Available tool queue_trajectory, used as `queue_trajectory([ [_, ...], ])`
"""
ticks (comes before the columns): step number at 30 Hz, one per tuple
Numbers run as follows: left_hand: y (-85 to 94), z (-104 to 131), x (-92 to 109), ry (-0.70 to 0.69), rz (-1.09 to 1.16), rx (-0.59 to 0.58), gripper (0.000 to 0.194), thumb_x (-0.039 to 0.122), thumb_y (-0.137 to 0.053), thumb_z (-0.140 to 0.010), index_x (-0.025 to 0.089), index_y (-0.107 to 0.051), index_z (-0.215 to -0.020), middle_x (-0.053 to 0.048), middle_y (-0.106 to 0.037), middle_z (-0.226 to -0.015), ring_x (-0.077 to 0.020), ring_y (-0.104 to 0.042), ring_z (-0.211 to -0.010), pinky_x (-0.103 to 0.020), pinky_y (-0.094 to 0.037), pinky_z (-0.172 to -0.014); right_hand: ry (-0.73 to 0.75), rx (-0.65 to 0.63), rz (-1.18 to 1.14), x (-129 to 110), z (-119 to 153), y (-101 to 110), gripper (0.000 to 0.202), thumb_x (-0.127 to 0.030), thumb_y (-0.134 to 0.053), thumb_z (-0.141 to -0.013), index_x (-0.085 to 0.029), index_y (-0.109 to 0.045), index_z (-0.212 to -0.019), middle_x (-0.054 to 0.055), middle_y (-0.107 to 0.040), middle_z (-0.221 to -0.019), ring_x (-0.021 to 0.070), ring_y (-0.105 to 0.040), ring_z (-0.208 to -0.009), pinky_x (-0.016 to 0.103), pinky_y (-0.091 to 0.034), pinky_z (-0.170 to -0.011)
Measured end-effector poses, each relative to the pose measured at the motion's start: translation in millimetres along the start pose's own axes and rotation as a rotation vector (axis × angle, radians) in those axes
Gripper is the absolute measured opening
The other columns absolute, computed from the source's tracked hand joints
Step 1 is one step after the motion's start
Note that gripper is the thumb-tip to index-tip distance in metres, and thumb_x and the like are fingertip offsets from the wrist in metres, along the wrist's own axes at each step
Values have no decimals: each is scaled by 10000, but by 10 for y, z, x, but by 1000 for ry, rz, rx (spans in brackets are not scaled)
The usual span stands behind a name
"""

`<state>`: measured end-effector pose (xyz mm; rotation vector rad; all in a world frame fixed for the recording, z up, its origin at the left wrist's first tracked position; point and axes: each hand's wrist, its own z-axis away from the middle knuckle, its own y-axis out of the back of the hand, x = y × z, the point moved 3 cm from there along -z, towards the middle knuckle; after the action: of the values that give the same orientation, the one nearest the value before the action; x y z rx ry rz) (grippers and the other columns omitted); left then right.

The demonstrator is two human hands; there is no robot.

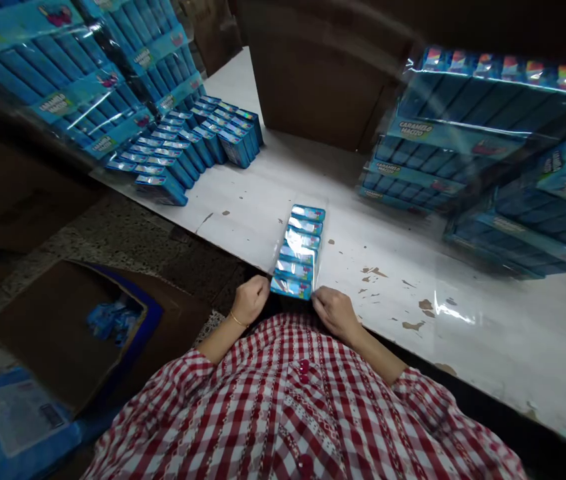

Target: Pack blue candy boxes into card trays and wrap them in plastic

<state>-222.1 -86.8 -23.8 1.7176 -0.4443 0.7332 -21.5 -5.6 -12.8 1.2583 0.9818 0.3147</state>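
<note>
A row of several small blue boxes (299, 253) lies in a clear plastic sleeve (319, 267) at the table's front edge, its near end towards me. My left hand (251, 300), with a thin bracelet at the wrist, is closed at the near left corner of the sleeve. At the near right corner, my right hand (337, 312) is closed too, thumb and fingers pinched against the sleeve. The film between the fingers is too small to make out clearly.
The white table (243, 227) has worn brown patches. Loose blue boxes (197, 137) stand at the back left beside tall wrapped stacks (57, 73). More wrapped stacks (423, 153) stand at right. A large brown carton (317, 80) is behind. An open carton (57, 327) holds blue wrappers at lower left.
</note>
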Motion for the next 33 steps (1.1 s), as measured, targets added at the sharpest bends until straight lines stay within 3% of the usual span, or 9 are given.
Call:
queue_trajectory([
  [4, -38, -46, -248, 323, 166, 240, 193, 347, -476, -781, 179, -522, -699, -47, -609, -752, -149, -580, -728, -283, -469, -706, -198, 3, -107, -52, -102, -18, 312, -270, -384, -899, -191, -634, -731, 24, -665, -743, 131, -601, -685, 225, -395, -645],
  [6, -175, 20, -327, 553, 408, 243, 246, 412, -524, -751, 172, -525, -806, -31, -606, -735, -141, -596, -668, -266, -483, -625, -230, -12, -178, -106, -53, -71, 333, -343, -398, -902, -199, -655, -747, 28, -678, -732, 145, -617, -687, 238, -416, -652],
  [9, -485, 127, -334, 820, 789, 138, 301, 443, -528, -742, 160, -526, -845, -7, -594, -656, -121, -589, -552, -225, -464, -507, -51, -48, -317, -302, 0, -190, 294, -349, -412, -902, -216, -675, -893, 42, -702, -878, 155, -639, -822, 260, -464, -749],
  [12, -710, 159, -301, 800, 911, 115, 253, 397, -576, -712, 152, -553, -772, 10, -580, -598, -104, -555, -508, -214, -457, -490, 112, -2, -338, -483, -43, -306, 310, -263, -374, -913, -203, -615, -1099, 76, -643, -1124, 165, -582, -1050, 314, -453, -910],
  [15, -810, 161, -327, 708, 881, 164, 236, 378, -570, -714, 143, -582, -727, 9, -574, -583, -100, -527, -500, -209, -443, -475, 62, 50, -280, -527, -137, -379, 342, -225, -338, -919, -155, -597, -1131, 112, -634, -1128, 183, -578, -1060, 337, -457, -928],
  [21, -755, 170, -356, 619, 759, 164, 202, 345, -538, -725, 154, -604, -731, 3, -598, -618, -118, -563, -559, -214, -460, -519, 16, 78, -249, -506, -226, -372, 336, -219, -334, -922, -169, -597, -1127, 104, -647, -1093, 189, -592, -1015, 330, -477, -890],
  [26, -699, 151, -266, 677, 822, 163, 131, 298, -532, -712, 173, -567, -694, 26, -565, -569, -112, -547, -505, -215, -451, -482, -16, 56, -237, -492, -290, -377, 341, -222, -330, -926, -155, -595, -1130, 112, -645, -1088, 189, -593, -1006, 318, -469, -888],
  [29, -671, 140, -217, 738, 873, 171, 135, 301, -565, -692, 167, -563, -675, 31, -560, -561, -102, -540, -483, -209, -442, -470, 8, -2, -277, -543, -220, -233, 316, -211, -363, -914, -153, -607, -1106, 113, -645, -1087, 185, -597, -999, 312, -461, -883],
  [33, -484, 190, -39, 823, 942, 126, 286, 412, -645, -656, 139, -566, -625, 17, -547, -518, -87, -509, -431, -192, -379, -423, 181, -262, -525, -587, -241, 276, 272, -312, -430, -899, -198, -676, -875, 11, -684, -751, 120, -620, -673, 227, -485, -669],
])
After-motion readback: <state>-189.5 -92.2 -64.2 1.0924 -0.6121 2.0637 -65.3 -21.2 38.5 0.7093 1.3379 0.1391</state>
